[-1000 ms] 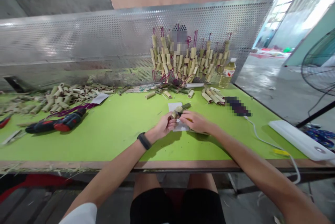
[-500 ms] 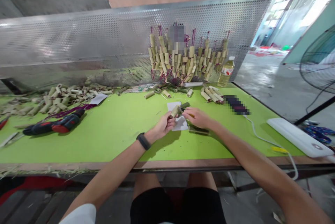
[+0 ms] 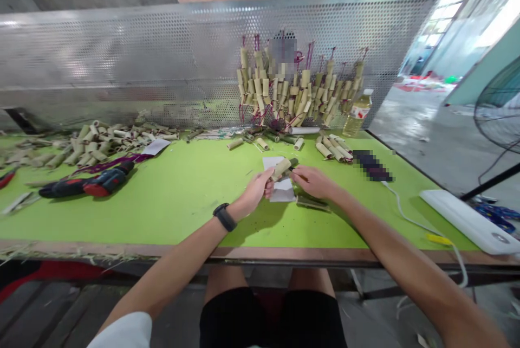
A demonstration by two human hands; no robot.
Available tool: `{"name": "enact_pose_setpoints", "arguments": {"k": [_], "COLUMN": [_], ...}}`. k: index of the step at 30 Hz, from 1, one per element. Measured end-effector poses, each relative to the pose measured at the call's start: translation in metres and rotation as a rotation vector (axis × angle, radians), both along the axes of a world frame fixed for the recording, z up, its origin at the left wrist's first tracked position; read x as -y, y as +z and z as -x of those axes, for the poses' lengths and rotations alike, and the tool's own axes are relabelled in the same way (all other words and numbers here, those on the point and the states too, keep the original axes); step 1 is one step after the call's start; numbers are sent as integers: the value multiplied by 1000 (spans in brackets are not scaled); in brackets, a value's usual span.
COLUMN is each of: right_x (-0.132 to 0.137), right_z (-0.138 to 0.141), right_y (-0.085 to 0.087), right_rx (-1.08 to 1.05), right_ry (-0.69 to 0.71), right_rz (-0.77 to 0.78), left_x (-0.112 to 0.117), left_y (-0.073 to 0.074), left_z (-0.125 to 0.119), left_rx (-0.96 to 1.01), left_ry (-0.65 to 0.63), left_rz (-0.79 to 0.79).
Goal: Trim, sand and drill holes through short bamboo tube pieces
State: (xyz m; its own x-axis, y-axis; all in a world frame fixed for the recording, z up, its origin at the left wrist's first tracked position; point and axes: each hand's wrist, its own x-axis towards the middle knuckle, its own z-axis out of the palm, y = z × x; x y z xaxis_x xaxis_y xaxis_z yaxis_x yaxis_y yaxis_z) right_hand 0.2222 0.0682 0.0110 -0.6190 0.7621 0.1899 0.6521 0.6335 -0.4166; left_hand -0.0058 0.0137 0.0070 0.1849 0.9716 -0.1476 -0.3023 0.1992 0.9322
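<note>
My left hand (image 3: 257,189) is closed around a short pale bamboo tube (image 3: 281,169), held tilted above a white sheet of paper (image 3: 279,187) on the green table (image 3: 182,196). My right hand (image 3: 314,181) is closed beside the tube's end, pinching a thin tool with a yellowish tip (image 3: 301,177) that I cannot make out clearly. A dark flat stick (image 3: 312,204) lies on the table just under my right wrist. A black band sits on my left wrist.
Loose bamboo tubes (image 3: 97,142) lie in a heap at the back left, more (image 3: 333,150) at the back right. Strung tube bundles (image 3: 292,93) hang on the perforated metal panel. A red-black drill (image 3: 89,185), an oil bottle (image 3: 356,114), a white device (image 3: 471,221) with cable and a fan (image 3: 501,104) are nearby.
Both hands have stayed together over the paper, shifting only slightly; the tube now tilts a bit more upward to the right. The view has drifted a little.
</note>
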Motion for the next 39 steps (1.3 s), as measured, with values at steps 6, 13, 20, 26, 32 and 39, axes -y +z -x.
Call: {"name": "enact_pose_setpoints", "arguments": {"k": [6,13,20,26,32,39], "right_x": [1,4,5,10,12,10], "right_z": [-2,-4,0,7,6,5], "right_y": [3,9,4,-1,6,4], "right_rx": [-62,-56,-63,-67,-52,-60], "right_ry": [-11,-18,23,70,52,57], "right_rz": [-1,-30,-72,-10,-25,-18], "left_x": [-4,1,-10,-8,-4,-7], "left_y": [7,17,0,-3,-2,-10], "left_z": [1,4,4,7,6,12], "left_rx": [5,-182,-197,-431,-609,-721], "left_ry": [215,313,291,198,192,91], "left_rz": [-21,-153,-169,-315,-478,-506]}}
